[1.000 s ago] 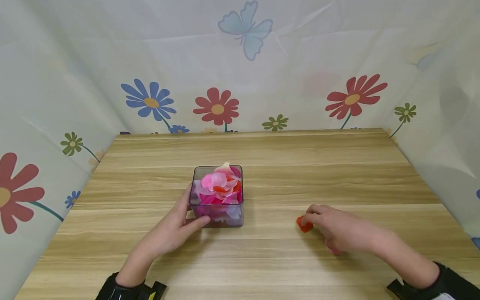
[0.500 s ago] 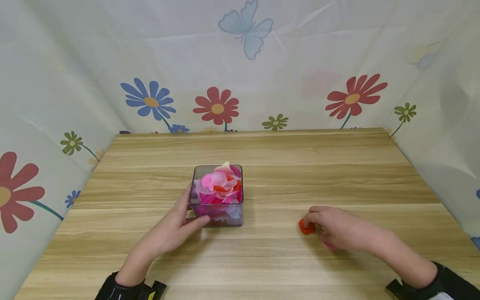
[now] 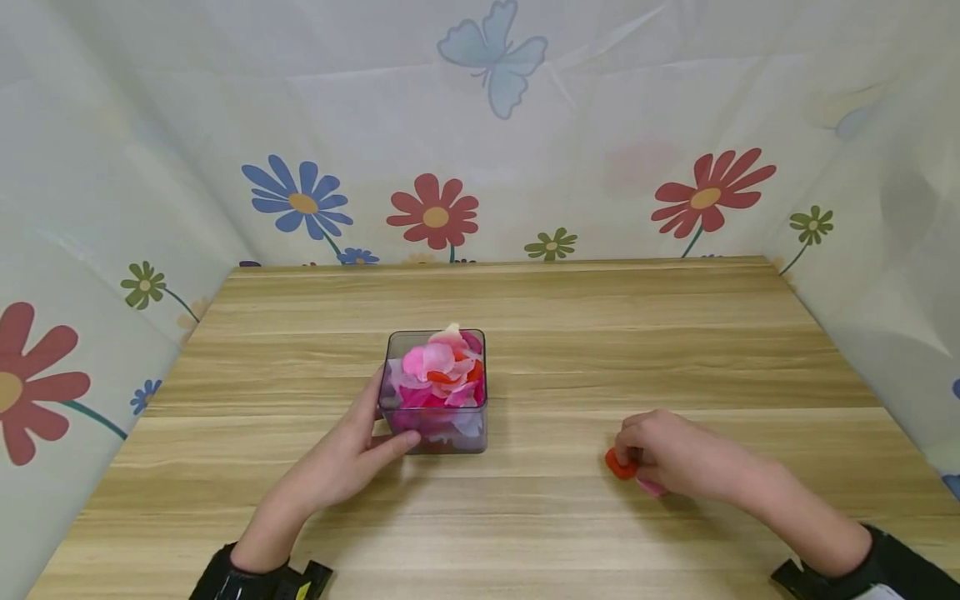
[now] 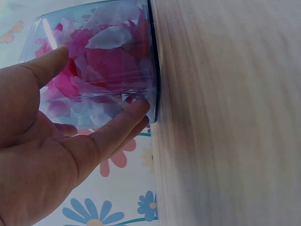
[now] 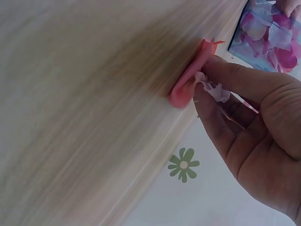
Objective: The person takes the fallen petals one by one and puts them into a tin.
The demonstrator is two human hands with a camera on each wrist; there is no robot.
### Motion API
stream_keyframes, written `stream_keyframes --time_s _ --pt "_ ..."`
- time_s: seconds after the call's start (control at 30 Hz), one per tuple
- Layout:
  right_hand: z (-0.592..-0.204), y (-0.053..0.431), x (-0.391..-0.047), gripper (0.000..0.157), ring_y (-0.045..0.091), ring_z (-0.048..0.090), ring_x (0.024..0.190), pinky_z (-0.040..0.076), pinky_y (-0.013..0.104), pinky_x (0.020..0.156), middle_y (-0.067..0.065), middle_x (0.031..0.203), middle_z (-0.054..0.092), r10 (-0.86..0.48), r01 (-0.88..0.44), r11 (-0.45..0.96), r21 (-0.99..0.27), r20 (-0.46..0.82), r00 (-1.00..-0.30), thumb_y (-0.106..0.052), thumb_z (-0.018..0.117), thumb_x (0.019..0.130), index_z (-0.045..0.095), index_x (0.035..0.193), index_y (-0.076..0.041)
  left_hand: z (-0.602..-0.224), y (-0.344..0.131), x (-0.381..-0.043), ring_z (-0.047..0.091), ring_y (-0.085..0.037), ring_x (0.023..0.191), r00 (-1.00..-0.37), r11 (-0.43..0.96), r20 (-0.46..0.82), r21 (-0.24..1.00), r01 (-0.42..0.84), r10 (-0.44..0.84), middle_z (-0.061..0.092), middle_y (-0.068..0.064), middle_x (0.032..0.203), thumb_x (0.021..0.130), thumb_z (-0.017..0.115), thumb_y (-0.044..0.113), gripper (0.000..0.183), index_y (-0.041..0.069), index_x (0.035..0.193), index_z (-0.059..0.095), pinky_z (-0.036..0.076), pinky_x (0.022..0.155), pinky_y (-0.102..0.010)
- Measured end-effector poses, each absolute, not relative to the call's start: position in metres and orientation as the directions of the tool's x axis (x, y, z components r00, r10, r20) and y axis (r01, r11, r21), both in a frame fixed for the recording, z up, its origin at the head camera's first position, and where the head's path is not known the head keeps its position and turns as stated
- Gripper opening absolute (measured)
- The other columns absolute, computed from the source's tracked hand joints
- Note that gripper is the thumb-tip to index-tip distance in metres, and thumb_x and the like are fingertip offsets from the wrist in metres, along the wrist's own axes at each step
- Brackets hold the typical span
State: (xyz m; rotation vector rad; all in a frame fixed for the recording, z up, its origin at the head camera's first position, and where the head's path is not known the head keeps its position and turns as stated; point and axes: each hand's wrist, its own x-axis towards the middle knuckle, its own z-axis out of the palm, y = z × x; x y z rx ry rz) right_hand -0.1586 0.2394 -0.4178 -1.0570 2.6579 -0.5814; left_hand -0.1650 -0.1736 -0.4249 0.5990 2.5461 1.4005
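Note:
A clear, smoke-tinted plastic box [image 3: 452, 443] stands left of the middle of the table, heaped with pink, white and red artificial petals [image 3: 438, 367]. My left hand [image 3: 341, 467] holds its near left corner, thumb on the front wall and fingers along the side. To the right, my right hand [image 3: 693, 454] bends over the tabletop and pinches petals between thumb and fingertips. A red petal [image 3: 619, 465] sticks out beyond the fingertips and a pink petal [image 3: 651, 487] shows under the hand. In the right wrist view a whitish petal [image 5: 218, 92] lies between the thumb and fingers.
The wood-grain table [image 3: 540, 325] runs back to a white curtain [image 3: 360, 100] printed with flowers and a butterfly. More curtain hangs at the left and right edges. Both wrists wear black bands.
My right fingertips have drawn slightly back and right with the red petal, and have curled in closer. The pink petal shows more under the hand. My left hand and the box have not moved.

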Motion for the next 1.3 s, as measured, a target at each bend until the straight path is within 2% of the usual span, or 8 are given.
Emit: stream_keyframes --time_s 0.27,0.47,0.77,0.9,1.03,1.3 --pt "-0.418 0.24 -0.16 0.036 0.001 0.049 0.064 0.042 0.013 0.054 -0.014 0.073 0.05 -0.706 -0.627 0.657 -0.418 -0.051 -0.706 0.01 0.076 0.074 0.058 0.07 -0.021 -0.425 -0.173 -0.165 0.04 -0.032 0.134 -0.905 0.475 0.035 0.842 0.254 0.423 0.026 -0.001 0.152 0.095 0.067 0.032 0.091 0.028 0.158 0.001 0.049 0.092 -0.034" --pt "-0.419 0.24 -0.16 0.034 -0.002 0.052 0.06 0.044 0.012 0.053 -0.015 0.071 0.051 -0.71 -0.627 0.652 -0.426 -0.052 -0.702 0.01 0.072 0.078 0.06 0.068 -0.021 -0.426 -0.173 -0.165 0.04 -0.032 0.134 -0.904 0.471 0.039 0.843 0.259 0.426 0.026 -0.001 0.152 0.095 0.067 0.032 0.091 0.028 0.158 0.001 0.049 0.092 -0.034" --pt "-0.416 0.238 -0.159 0.035 -0.002 0.049 0.059 0.044 0.013 0.051 -0.015 0.07 0.051 -0.699 -0.613 0.657 -0.439 -0.05 -0.713 0.012 0.068 0.075 0.06 0.067 -0.021 -0.426 -0.174 -0.166 0.039 -0.031 0.135 -0.903 0.468 0.034 0.847 0.254 0.429 0.026 -0.001 0.152 0.094 0.068 0.033 0.092 0.031 0.157 0.001 0.049 0.092 -0.035" --pt "-0.414 0.237 -0.159 0.033 -0.004 0.049 0.056 0.044 0.013 0.048 -0.015 0.07 0.053 -0.693 -0.595 0.655 -0.466 -0.059 -0.718 0.011 0.068 0.08 0.062 0.068 -0.02 -0.426 -0.173 -0.166 0.04 -0.03 0.134 -0.902 0.472 0.041 0.841 0.264 0.431 0.026 -0.001 0.152 0.095 0.067 0.034 0.092 0.03 0.158 0.0 0.049 0.092 -0.035" --pt "-0.411 0.236 -0.16 0.03 -0.003 0.051 0.058 0.045 0.013 0.049 -0.015 0.071 0.055 -0.691 -0.597 0.652 -0.468 -0.042 -0.721 0.008 0.071 0.082 0.064 0.07 -0.019 -0.426 -0.174 -0.166 0.041 -0.028 0.134 -0.899 0.478 0.052 0.833 0.279 0.434 0.026 -0.001 0.152 0.095 0.067 0.034 0.092 0.03 0.158 0.0 0.049 0.093 -0.035" --pt "-0.404 0.233 -0.163 0.029 -0.001 0.051 0.063 0.045 0.013 0.052 -0.014 0.074 0.055 -0.687 -0.622 0.65 -0.436 0.012 -0.726 0.005 0.075 0.079 0.062 0.072 -0.02 -0.426 -0.174 -0.166 0.04 -0.029 0.134 -0.9 0.475 0.048 0.837 0.274 0.434 0.025 0.0 0.153 0.095 0.067 0.033 0.092 0.029 0.158 0.0 0.048 0.093 -0.037"
